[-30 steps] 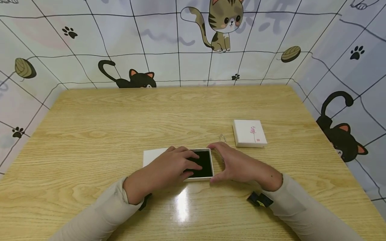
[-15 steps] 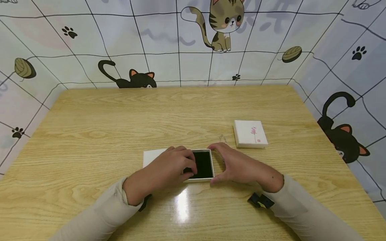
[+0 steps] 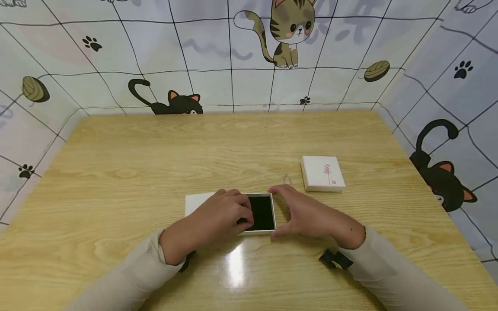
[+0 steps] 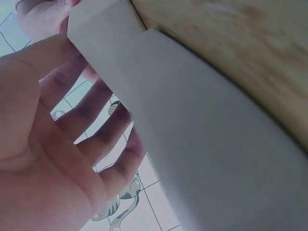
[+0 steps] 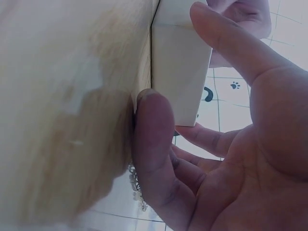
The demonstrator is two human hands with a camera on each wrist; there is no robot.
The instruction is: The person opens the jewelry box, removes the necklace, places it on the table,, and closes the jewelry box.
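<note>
A shallow white box [image 3: 254,233] with a black lining [image 3: 263,212] lies open on the table. My right hand [image 3: 305,211] holds its right end, thumb at the near corner and fingers at the far one. The right wrist view shows the box's end wall [image 5: 178,72] between them. My left hand [image 3: 221,216] reaches over the box's left part, fingers curled down onto the lining. Their tips are hidden, so I cannot tell whether they pinch anything. Beneath that hand, a flat white piece [image 3: 197,201] adjoins the box on the left.
Behind my right hand lies a clear, beaded chain [image 3: 287,179], partly covered by the hand. A closed white box [image 3: 322,173] with a pink flower print stands beyond it. The wooden table [image 3: 175,151] meets a wall covering [image 3: 210,52] printed with cats.
My left fingers were spread flat over the black lining; they have curled in toward the palm, baring more of it. My right hand and the boxes have stayed in place.
</note>
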